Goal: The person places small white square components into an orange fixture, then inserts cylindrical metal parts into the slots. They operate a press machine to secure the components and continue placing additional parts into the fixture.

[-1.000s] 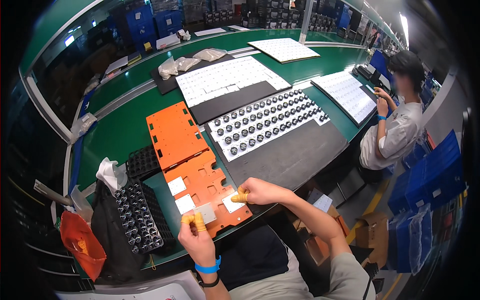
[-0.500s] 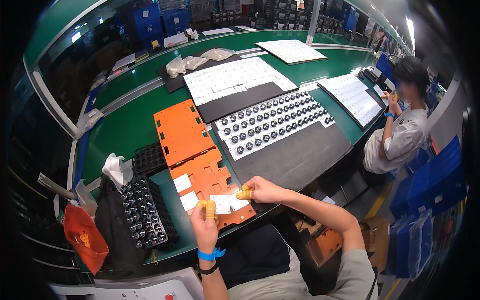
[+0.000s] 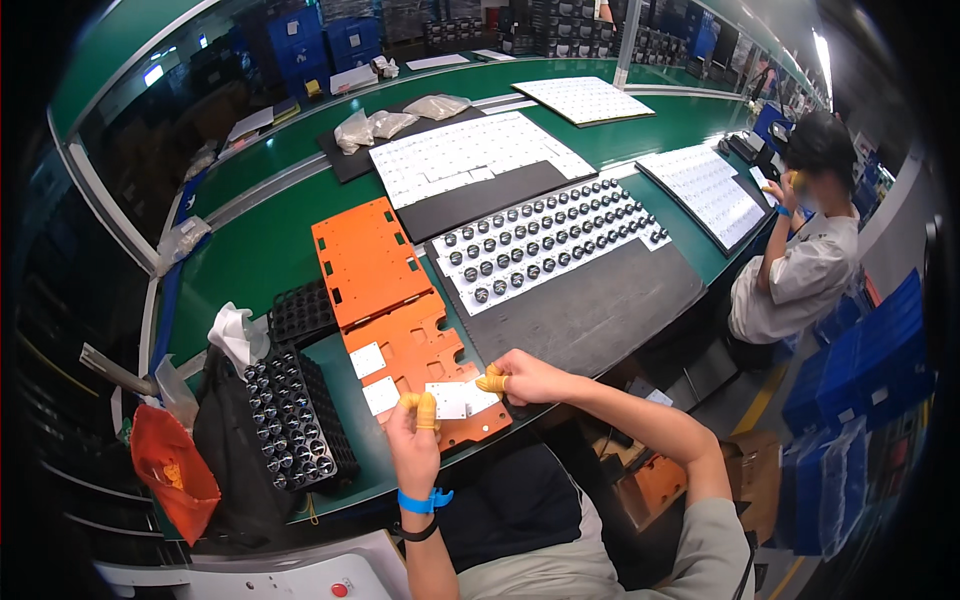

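Both hands have slid closer together since a moment ago, and the white square (image 3: 452,400) now sits flat on the near orange plate (image 3: 425,365). Left hand (image 3: 414,440) pinches its near edge with yellow-capped fingertips (image 3: 424,405); right hand (image 3: 520,378) presses its far corner, fingers curled. What lies under the palms is hidden. Just left sits a black tray of small round parts (image 3: 300,420). Farther back, green bench (image 3: 255,250) lies open beside a second orange plate (image 3: 365,260).
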A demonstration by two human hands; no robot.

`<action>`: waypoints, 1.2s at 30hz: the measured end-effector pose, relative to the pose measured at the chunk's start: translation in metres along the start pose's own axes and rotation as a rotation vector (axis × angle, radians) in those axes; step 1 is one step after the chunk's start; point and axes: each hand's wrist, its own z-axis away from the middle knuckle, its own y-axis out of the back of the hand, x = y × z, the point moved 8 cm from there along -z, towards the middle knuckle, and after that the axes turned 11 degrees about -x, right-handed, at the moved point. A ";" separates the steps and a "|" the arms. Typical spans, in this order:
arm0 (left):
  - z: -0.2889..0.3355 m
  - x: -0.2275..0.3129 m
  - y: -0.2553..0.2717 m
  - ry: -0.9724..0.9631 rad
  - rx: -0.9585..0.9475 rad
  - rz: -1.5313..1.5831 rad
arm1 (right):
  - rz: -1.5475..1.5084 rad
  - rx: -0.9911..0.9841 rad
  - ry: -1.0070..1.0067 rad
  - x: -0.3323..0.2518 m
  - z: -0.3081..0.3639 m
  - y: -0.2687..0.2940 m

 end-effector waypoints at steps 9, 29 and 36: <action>0.003 0.000 0.001 -0.046 0.007 -0.043 | -0.187 -0.078 0.149 -0.007 0.002 -0.010; 0.009 0.003 -0.003 -0.057 -0.041 -0.079 | 1.355 1.160 0.185 0.002 0.211 0.206; 0.008 -0.002 -0.001 -0.019 -0.032 -0.063 | 1.161 1.248 0.246 0.008 0.222 0.212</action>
